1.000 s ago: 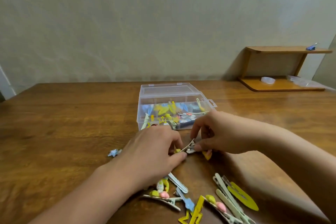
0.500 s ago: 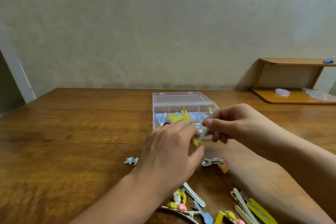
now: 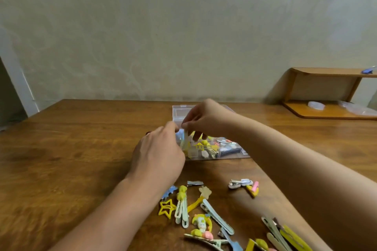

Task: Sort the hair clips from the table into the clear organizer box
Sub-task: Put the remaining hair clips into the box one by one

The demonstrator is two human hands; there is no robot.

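Both hands meet over the left part of the box (image 3: 234, 154). The right hand (image 3: 206, 120) pinches the top of a pale clip (image 3: 186, 138), which hangs long axis down. The left hand (image 3: 159, 155) has its grip at the same spot, fingertips closed there; whether it holds the clip I cannot tell. The box lies directly below.

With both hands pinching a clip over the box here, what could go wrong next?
1. The pale clip is pinched only by fingertips of the left hand and right hand above the clear box; it may slip outside.
2. The right forearm stretches over loose clips like the pink-and-yellow clip and could sweep them away.
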